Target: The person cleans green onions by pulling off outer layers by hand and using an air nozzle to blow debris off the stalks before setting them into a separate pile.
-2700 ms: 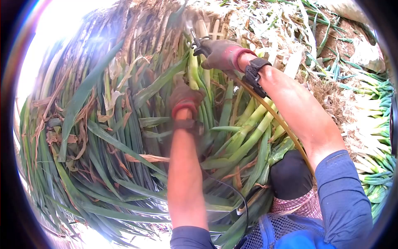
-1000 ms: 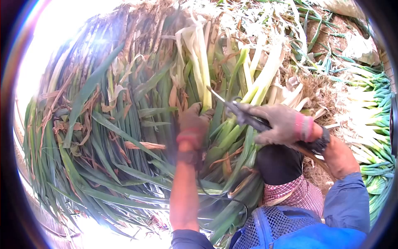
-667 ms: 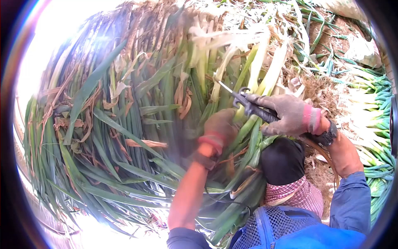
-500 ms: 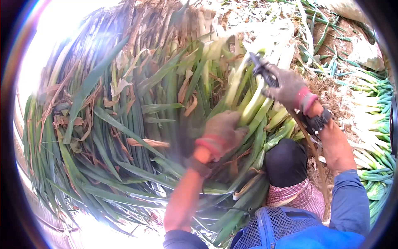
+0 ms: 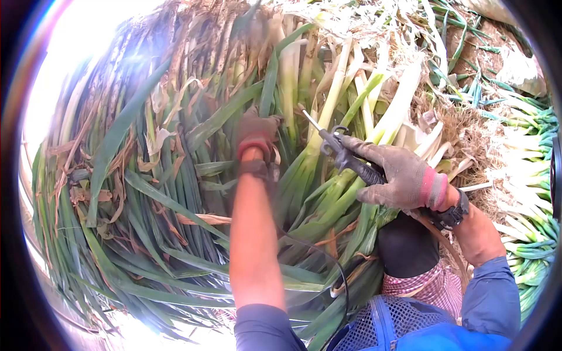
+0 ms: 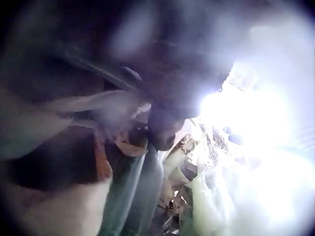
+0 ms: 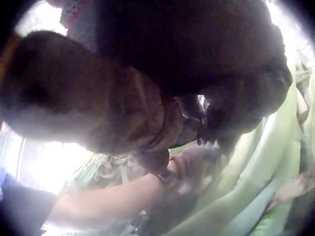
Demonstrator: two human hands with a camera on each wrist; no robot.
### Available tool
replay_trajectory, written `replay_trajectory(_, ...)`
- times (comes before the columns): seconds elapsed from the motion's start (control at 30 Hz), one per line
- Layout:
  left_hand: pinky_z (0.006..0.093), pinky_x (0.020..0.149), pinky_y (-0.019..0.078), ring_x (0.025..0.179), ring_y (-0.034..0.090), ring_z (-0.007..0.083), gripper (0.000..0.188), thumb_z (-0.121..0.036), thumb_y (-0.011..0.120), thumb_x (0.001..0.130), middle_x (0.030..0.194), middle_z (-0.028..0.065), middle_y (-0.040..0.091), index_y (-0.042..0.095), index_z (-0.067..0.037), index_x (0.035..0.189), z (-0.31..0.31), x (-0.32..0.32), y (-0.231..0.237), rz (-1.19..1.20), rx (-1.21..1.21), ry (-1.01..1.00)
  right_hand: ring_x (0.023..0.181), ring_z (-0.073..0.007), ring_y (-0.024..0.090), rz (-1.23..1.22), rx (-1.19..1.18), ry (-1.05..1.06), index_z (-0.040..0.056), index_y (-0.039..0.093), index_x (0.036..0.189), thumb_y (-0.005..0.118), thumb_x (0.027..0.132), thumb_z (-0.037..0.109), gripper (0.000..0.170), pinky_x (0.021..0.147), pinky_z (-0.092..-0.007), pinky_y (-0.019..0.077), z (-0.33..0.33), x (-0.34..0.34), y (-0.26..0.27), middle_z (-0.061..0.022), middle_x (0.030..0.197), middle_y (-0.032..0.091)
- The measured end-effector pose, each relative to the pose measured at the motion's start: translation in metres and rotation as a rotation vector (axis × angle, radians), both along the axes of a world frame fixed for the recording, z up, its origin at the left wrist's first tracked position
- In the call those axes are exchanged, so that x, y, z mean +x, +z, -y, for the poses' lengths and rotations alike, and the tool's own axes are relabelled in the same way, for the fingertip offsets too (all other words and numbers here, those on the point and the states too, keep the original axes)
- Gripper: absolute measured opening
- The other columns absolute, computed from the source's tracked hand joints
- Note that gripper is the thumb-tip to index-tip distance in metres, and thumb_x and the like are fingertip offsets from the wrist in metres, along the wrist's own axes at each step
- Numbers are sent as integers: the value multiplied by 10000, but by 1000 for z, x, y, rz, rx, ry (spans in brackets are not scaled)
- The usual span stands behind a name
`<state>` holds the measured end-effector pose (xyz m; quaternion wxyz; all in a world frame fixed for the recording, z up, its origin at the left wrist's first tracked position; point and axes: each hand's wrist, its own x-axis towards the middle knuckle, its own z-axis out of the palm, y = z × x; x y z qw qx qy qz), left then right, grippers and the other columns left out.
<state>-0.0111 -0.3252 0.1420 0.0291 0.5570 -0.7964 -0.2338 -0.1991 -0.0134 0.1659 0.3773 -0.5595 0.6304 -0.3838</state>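
Observation:
My left hand (image 5: 257, 133), in a grey-brown glove with a red cuff, is in among the long green onions (image 5: 205, 128) of the big pile. In the head view a dark green leaf (image 5: 270, 82) rises just beyond its fingers; I cannot tell whether they hold it. In the left wrist view, green leaves (image 6: 142, 191) hang below a dark fingertip. My right hand (image 5: 401, 175), gloved alike, grips an air blow gun (image 5: 351, 158) with a thin metal nozzle pointing up and left. Pale stalks (image 5: 401, 105) lie just beyond the gun.
A brown hose (image 5: 448, 243) trails from the right hand. A black cable (image 5: 338, 269) runs down from the left wrist. Cleaned green onions (image 5: 530, 199) lie along the right edge. Dry peelings and roots (image 5: 456, 123) cover the ground; a dark-covered knee (image 5: 408, 245) is close below.
The left hand has swung left and away from the stalks on the right, back into the pile. The blow gun, which pointed farther up, has come down and toward me, still gripped.

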Motion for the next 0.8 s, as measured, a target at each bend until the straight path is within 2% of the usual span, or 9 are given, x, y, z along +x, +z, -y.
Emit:
replay_trajectory(0.1,435,787,592,873,796,308,520,-311,898,853,946,192,822,783,44,1214,-4,0,4,-123,107,144,1085,-441,748,53,79,39,135,475,1678,856,824,353,960,991,-474,569,-1,-6,0,-252,1152,759)
replay_trajectory(0.2,416,721,569,783,759,286,352,-248,850,888,890,176,803,818,22,1111,-20,-3,25,121,74,40,1198,-405,725,70,117,111,93,461,1682,854,808,305,982,1065,-441,541,-7,-14,0,-245,1295,731)
replay_trajectory(0.27,381,687,545,745,722,208,256,-247,832,917,865,136,792,833,-40,1069,-35,-10,47,-238,442,-71,1299,-367,703,86,155,175,52,443,1690,854,793,254,1007,1131,-407,517,-10,-16,-7,-234,1419,705)
replay_trajectory(0.33,363,671,533,726,703,169,211,-247,823,931,853,116,786,841,-71,1047,-29,-30,82,-424,620,-127,1023,-388,773,104,-34,124,145,463,1688,847,826,354,967,973,-448,574,-13,-12,-25,-223,1083,765)
replay_trajectory(0.47,333,720,551,912,722,142,158,-216,698,1047,974,32,755,790,-115,1127,40,-83,137,-702,261,-530,1222,-251,701,179,214,60,60,437,1696,853,803,259,1005,1107,-375,505,-8,-18,-10,-148,1352,731)
replay_trajectory(0.5,339,781,556,970,722,169,197,-230,683,1061,1004,54,757,764,-103,1188,43,-82,133,-659,139,-554,1261,-214,682,191,255,31,40,431,1697,857,797,238,1015,1136,-356,487,-8,-18,-13,-124,1409,724)
replay_trajectory(0.63,361,1023,576,1202,721,279,393,-285,623,1117,1125,144,767,659,-56,1434,51,-73,106,-446,-339,-630,1000,-312,777,184,127,-162,121,459,1695,845,817,324,980,967,-389,580,-11,-21,-19,-206,1073,770)
replay_trajectory(0.73,468,976,619,1151,775,418,828,-604,750,986,1357,344,716,603,1,1532,-29,-47,84,155,-58,-212,1109,-387,771,144,63,-1,117,479,1678,850,821,335,959,1032,-445,568,-15,-14,-7,-255,1229,763)
replay_trajectory(0.8,504,918,640,1102,791,378,718,-509,801,951,1220,253,772,621,-38,1462,-74,-13,25,452,-314,-142,1104,-407,764,100,78,15,117,477,1677,850,821,348,962,1024,-458,569,-8,-9,-1,-260,1224,759)
